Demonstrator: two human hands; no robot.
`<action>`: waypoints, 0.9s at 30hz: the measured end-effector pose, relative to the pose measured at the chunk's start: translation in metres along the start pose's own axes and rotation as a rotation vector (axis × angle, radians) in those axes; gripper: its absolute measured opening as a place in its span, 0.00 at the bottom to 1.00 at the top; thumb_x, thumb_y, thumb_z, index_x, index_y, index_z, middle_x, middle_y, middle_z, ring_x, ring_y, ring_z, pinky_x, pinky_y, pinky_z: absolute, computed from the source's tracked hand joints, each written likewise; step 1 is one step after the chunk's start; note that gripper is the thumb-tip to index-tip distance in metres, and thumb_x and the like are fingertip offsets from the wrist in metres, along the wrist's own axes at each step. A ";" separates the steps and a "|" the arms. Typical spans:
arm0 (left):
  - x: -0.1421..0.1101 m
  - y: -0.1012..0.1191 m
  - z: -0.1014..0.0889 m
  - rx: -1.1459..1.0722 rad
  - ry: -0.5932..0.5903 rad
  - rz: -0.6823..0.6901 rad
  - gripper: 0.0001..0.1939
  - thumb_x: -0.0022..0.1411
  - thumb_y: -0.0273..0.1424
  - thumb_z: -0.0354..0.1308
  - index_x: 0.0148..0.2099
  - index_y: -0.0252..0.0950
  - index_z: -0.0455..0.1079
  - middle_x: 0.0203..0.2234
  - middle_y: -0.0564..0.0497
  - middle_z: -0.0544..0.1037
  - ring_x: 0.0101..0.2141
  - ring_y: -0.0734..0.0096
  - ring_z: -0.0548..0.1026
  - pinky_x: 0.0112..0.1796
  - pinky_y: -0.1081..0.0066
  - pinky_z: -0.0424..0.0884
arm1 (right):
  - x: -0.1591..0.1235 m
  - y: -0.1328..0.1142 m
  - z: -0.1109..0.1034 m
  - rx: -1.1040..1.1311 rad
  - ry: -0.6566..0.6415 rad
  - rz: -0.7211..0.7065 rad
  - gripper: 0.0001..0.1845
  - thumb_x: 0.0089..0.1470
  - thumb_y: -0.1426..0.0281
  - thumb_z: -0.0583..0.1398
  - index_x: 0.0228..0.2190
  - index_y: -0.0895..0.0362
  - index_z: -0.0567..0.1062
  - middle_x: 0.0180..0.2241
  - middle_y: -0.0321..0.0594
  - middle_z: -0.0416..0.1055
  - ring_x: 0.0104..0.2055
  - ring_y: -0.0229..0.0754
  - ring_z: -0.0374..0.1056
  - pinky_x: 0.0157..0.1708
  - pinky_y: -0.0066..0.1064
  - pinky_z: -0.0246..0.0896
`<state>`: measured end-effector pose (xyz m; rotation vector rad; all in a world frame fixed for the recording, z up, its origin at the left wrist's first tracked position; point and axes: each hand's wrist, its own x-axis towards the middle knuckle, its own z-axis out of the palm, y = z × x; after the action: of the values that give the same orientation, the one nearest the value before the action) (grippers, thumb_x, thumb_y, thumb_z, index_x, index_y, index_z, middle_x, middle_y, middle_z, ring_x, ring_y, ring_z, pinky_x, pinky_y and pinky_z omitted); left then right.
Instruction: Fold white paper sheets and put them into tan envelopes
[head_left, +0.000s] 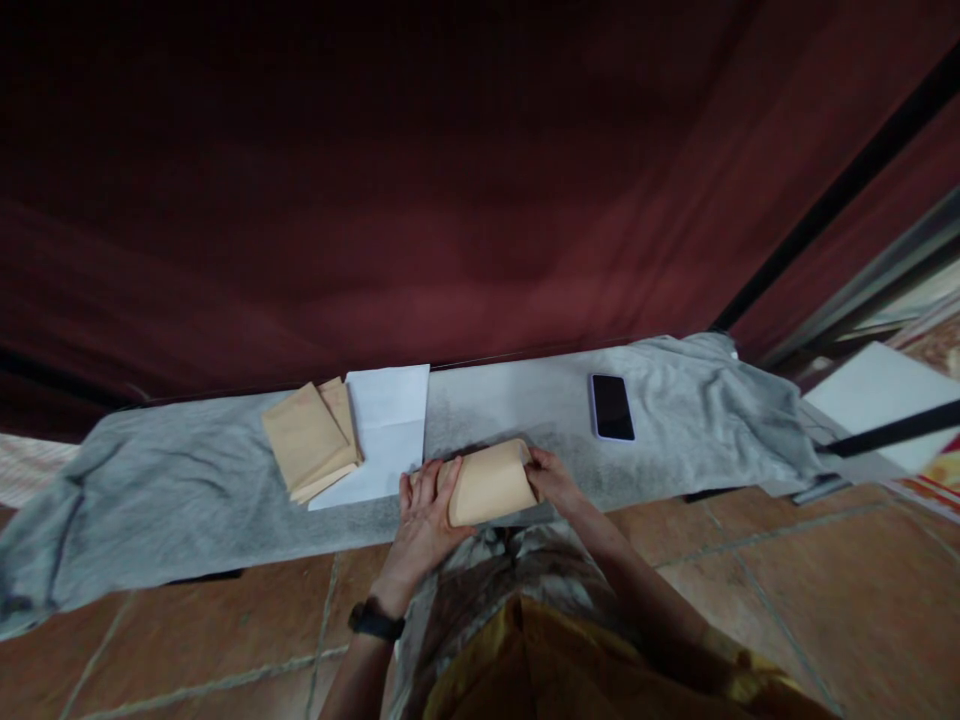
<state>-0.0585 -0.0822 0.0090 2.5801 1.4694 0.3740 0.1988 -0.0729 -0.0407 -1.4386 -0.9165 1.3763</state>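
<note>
A tan paper envelope (491,485) lies on the grey cloth close to my lap, bulging and curved, its right end gaping. My left hand (431,515) holds its left end, fingers over the top and thumb along the near side. At the gaping right end, my right hand (551,477) grips the edge; some of its fingertips are hidden by the paper. Left of my hands, several similar flat envelopes (311,440) lie in a loose pile, partly over a white sheet of paper (390,425).
A phone (613,407) with a dark screen and a purple case lies on the right of the narrow, grey-cloth-covered surface (510,395). A dark red fabric wall (465,230) rises behind it. Tiled floor (795,590) lies below. White boards (885,400) stand at far right.
</note>
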 end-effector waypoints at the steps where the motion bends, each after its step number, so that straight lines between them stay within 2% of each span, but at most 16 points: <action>1: 0.000 0.000 0.000 -0.004 -0.002 0.001 0.55 0.54 0.36 0.70 0.76 0.43 0.42 0.67 0.37 0.60 0.68 0.41 0.55 0.66 0.36 0.41 | -0.001 -0.001 0.001 0.020 -0.001 0.000 0.07 0.40 0.68 0.62 0.27 0.53 0.78 0.23 0.32 0.75 0.29 0.42 0.70 0.32 0.31 0.67; 5: 0.001 0.002 -0.002 -0.068 0.022 -0.003 0.51 0.60 0.40 0.66 0.76 0.46 0.41 0.72 0.37 0.52 0.71 0.41 0.50 0.66 0.34 0.41 | -0.005 -0.008 0.003 0.115 0.028 -0.028 0.08 0.41 0.64 0.64 0.27 0.53 0.78 0.25 0.34 0.77 0.31 0.44 0.73 0.34 0.33 0.69; 7: 0.001 0.006 -0.003 -0.144 0.124 -0.054 0.45 0.65 0.42 0.61 0.76 0.47 0.41 0.73 0.38 0.48 0.72 0.43 0.46 0.66 0.36 0.43 | -0.006 -0.011 0.002 0.165 0.064 -0.054 0.11 0.41 0.63 0.64 0.29 0.54 0.78 0.28 0.36 0.78 0.33 0.45 0.74 0.36 0.34 0.70; 10: 0.000 0.014 0.004 -0.350 0.371 -0.255 0.36 0.70 0.43 0.55 0.75 0.47 0.46 0.73 0.40 0.46 0.72 0.49 0.47 0.66 0.45 0.53 | -0.006 -0.013 0.000 0.226 0.142 -0.066 0.15 0.41 0.61 0.63 0.32 0.54 0.78 0.30 0.38 0.79 0.35 0.47 0.76 0.34 0.34 0.70; 11: 0.000 0.017 0.008 -0.448 0.442 -0.350 0.35 0.70 0.44 0.54 0.74 0.46 0.48 0.73 0.40 0.48 0.71 0.51 0.50 0.65 0.48 0.58 | -0.006 -0.013 -0.001 0.243 0.167 -0.064 0.16 0.41 0.61 0.63 0.34 0.54 0.78 0.30 0.39 0.79 0.35 0.48 0.76 0.33 0.34 0.70; 13: -0.001 0.027 0.020 -0.694 0.503 -0.546 0.34 0.69 0.47 0.55 0.72 0.45 0.51 0.69 0.39 0.56 0.67 0.53 0.60 0.61 0.53 0.67 | -0.006 -0.012 0.001 0.276 0.211 -0.062 0.18 0.40 0.61 0.62 0.35 0.54 0.78 0.32 0.40 0.80 0.35 0.49 0.76 0.31 0.34 0.70; 14: 0.000 0.034 0.025 -0.840 0.483 -0.631 0.34 0.69 0.48 0.55 0.71 0.44 0.53 0.67 0.39 0.62 0.64 0.55 0.66 0.59 0.55 0.70 | -0.007 -0.012 0.002 0.292 0.227 -0.064 0.18 0.40 0.61 0.62 0.36 0.54 0.78 0.33 0.40 0.81 0.36 0.49 0.76 0.32 0.34 0.70; 17: 0.006 0.059 0.036 -1.395 0.253 -0.758 0.28 0.67 0.49 0.57 0.63 0.42 0.62 0.51 0.42 0.78 0.52 0.59 0.78 0.53 0.57 0.75 | -0.010 -0.012 0.009 0.330 0.253 -0.076 0.20 0.39 0.61 0.63 0.37 0.54 0.77 0.36 0.41 0.81 0.37 0.49 0.76 0.35 0.36 0.72; 18: 0.010 0.067 0.037 -1.567 0.157 -0.788 0.26 0.64 0.48 0.62 0.57 0.41 0.66 0.48 0.42 0.80 0.50 0.58 0.80 0.51 0.57 0.77 | -0.012 -0.012 0.012 0.346 0.258 -0.086 0.21 0.39 0.60 0.63 0.38 0.54 0.77 0.37 0.41 0.81 0.38 0.48 0.76 0.37 0.36 0.72; 20: 0.021 0.084 0.037 -1.788 0.074 -0.851 0.22 0.56 0.42 0.71 0.49 0.39 0.70 0.46 0.44 0.81 0.46 0.59 0.81 0.49 0.59 0.78 | -0.017 -0.014 0.016 0.383 0.260 -0.116 0.21 0.40 0.60 0.64 0.39 0.54 0.77 0.39 0.41 0.81 0.39 0.48 0.76 0.39 0.36 0.72; 23: 0.036 0.099 0.036 -1.909 0.068 -0.917 0.21 0.49 0.34 0.75 0.42 0.38 0.71 0.42 0.47 0.83 0.41 0.62 0.82 0.43 0.64 0.79 | -0.023 -0.018 0.020 0.406 0.243 -0.148 0.21 0.41 0.60 0.65 0.39 0.53 0.76 0.40 0.41 0.81 0.41 0.49 0.76 0.43 0.38 0.72; 27: 0.044 0.102 0.040 -1.885 0.094 -0.912 0.17 0.49 0.31 0.74 0.38 0.38 0.70 0.37 0.49 0.83 0.38 0.64 0.82 0.39 0.68 0.78 | -0.028 -0.024 0.017 0.332 0.209 -0.152 0.21 0.43 0.59 0.64 0.41 0.53 0.76 0.41 0.42 0.80 0.44 0.50 0.76 0.43 0.38 0.72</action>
<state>0.0587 -0.0968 0.0027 0.3998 1.0422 0.9869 0.1810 -0.0902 -0.0088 -1.2058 -0.6160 1.1765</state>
